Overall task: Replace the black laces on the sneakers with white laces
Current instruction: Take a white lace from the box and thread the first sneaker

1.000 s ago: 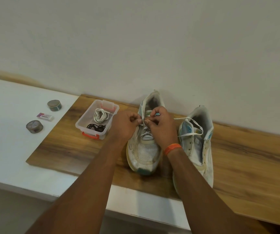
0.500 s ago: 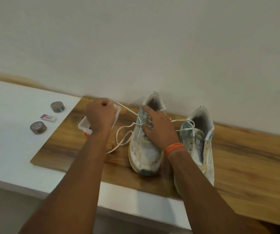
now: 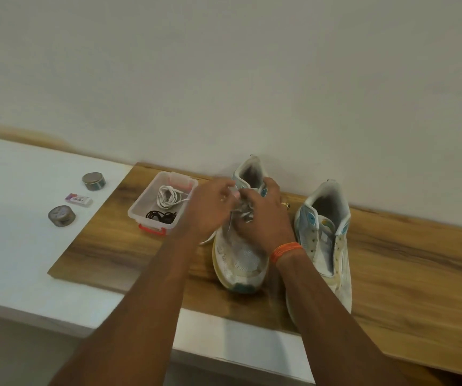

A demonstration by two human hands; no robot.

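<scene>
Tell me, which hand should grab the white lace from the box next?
Probably the left hand. It sits right beside the clear box holding the white lace; the right hand would have to cross over the left sneaker.

Two bare forearms reach into the picture from below, with no sleeves anywhere along their visible length. The left hand [image 3: 210, 211] wears nothing that I can make out; its fingers are blurred. The right hand [image 3: 264, 220] is likewise bare. Around the right wrist sits an orange band [image 3: 285, 250] made of several thin threads wound side by side, snug against the arm just behind the hand.
</scene>
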